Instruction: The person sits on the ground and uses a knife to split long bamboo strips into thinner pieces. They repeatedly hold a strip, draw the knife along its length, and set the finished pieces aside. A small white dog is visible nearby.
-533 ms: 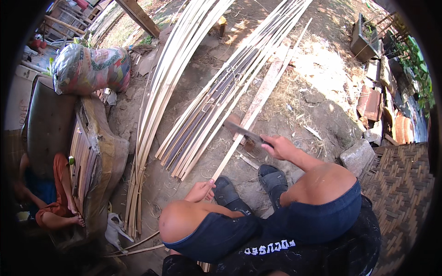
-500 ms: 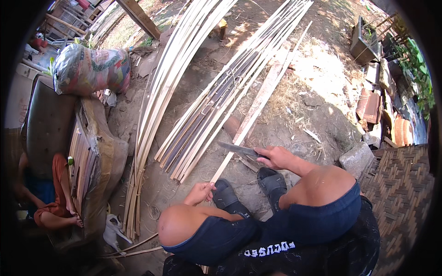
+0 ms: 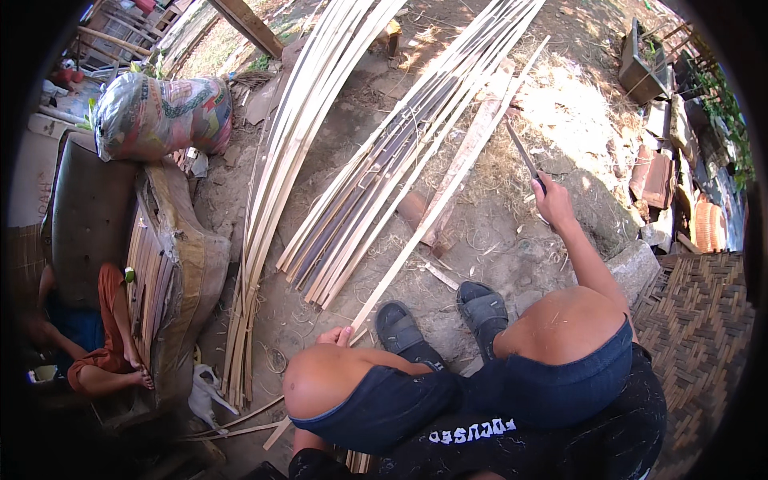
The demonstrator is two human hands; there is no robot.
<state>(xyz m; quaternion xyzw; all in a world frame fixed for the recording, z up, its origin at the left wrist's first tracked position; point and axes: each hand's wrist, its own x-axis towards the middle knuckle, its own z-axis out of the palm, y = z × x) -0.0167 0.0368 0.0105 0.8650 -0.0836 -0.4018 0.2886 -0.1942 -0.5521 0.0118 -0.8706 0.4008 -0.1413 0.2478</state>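
Observation:
My left hand (image 3: 334,336), beside my left knee, is closed around a long pale bamboo strip (image 3: 410,243). The strip slants away to the far right, over a reddish board (image 3: 462,164) on the ground, and its near end comes out behind my knee. Out to the right, my right hand (image 3: 552,200) grips a knife (image 3: 522,150) by its dark handle. Its blade points up and away, close to the far part of the strip but apart from it. Part of my left hand is hidden by the knee.
Beyond my sandals lies a pile of pale and dark strips (image 3: 384,184). Left of it runs a longer bundle (image 3: 276,176). A stuffed sack (image 3: 160,116), a seated person (image 3: 108,336) and a cat (image 3: 208,396) are at left. A stone (image 3: 628,276) and woven mat (image 3: 704,344) are at right.
My right hand has carried the knife up and right, away from my feet. My left hand has drawn back toward my knee with the strip, whose near end now shows behind it.

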